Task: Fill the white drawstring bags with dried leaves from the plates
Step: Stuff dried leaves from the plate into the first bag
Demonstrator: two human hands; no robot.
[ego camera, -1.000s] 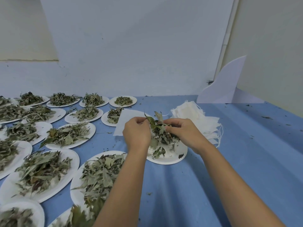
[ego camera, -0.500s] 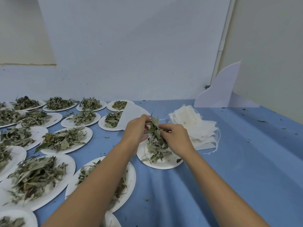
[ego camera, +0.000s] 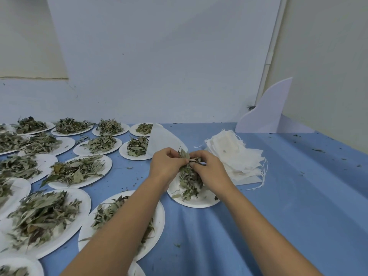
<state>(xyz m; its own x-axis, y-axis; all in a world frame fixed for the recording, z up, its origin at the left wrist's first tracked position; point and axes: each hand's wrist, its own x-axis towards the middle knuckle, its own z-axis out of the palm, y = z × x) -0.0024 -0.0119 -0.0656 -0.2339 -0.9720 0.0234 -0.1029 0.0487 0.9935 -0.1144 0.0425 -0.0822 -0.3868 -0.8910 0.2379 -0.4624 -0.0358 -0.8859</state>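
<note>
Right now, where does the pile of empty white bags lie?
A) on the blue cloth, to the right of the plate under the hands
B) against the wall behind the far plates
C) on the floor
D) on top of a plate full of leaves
A: the pile of white bags lies on the blue cloth, right of the plate over which the left hand and the right hand hold a bunch of leaves.
</note>
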